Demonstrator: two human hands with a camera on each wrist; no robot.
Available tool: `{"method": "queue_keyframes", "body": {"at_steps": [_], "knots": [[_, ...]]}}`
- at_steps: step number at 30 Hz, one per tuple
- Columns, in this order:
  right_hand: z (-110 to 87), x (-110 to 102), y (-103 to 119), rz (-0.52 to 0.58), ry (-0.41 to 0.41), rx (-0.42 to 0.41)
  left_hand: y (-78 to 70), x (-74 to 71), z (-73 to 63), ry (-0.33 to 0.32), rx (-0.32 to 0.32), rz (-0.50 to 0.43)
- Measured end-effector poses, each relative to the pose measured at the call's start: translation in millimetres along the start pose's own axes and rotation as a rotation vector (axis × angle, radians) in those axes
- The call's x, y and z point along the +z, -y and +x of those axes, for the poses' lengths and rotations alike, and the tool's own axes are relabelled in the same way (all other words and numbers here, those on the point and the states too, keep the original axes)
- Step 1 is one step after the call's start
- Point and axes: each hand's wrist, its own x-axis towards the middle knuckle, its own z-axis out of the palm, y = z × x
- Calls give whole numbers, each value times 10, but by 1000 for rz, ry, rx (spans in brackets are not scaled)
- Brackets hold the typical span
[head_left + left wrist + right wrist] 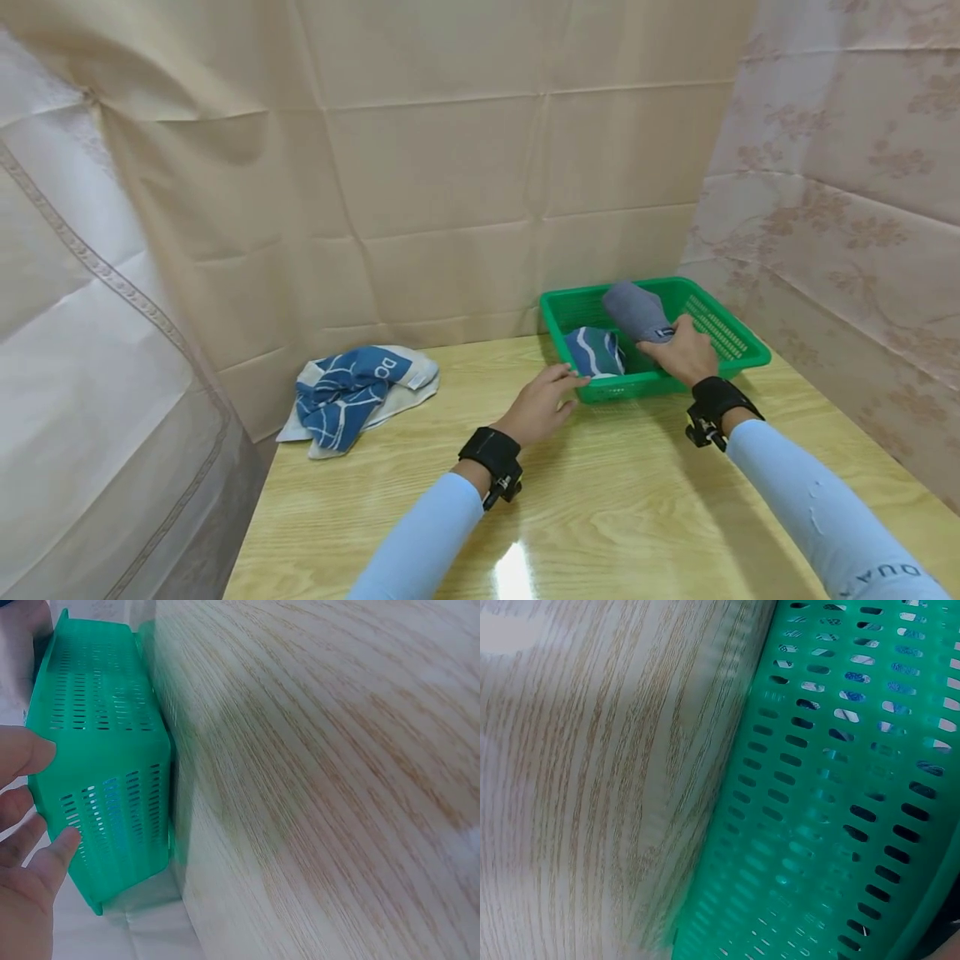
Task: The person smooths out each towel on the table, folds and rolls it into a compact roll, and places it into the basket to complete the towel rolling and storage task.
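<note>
My right hand (686, 354) grips the near end of a rolled grey towel (636, 310), which slants over the inside of a green plastic basket (645, 385). A small label shows by the fingers. In the basket's left part lies a folded blue and green towel (596, 352) with white wavy stripes. My left hand (536, 408) is at the basket's front left corner, its fingertips right at the rim and its fingers loosely extended. The left wrist view shows that hand (26, 847) beside the slotted basket wall (112, 817). Only slotted basket side (840, 780) and tabletop fill most of the right wrist view.
A crumpled blue and white towel (360, 396) with letters on it lies at the table's back left. The wood-grain table (600, 517) meets a beige hanging cloth (450, 208) behind and a floral cloth (847, 233) on the right.
</note>
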Motion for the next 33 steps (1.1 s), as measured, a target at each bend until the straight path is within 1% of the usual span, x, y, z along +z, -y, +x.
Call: {"method": "queue_keyframes", "body": {"at_steps": [4,11,16,20,25,29,33], "knots": [[18,-4,0,-23,23,12,-4,-1,2,6,11,2],[56,1,-5,-63,52,12,-16,-6,7,-2,26,-8],[81,19,-20,-105,93,2,-21,8,-3,3,14,0],[106,23,-17,-124,129,2,-21,-1,-12,12,-10,-11],[140,-3,31,-146,183,22,-12,-7,-8,27,-32,-8],[163,-16,57,-181,234,49,-4,1,3,29,-25,7],[196,-15,64,-209,306,62,10,10,1,34,-23,11]]}}
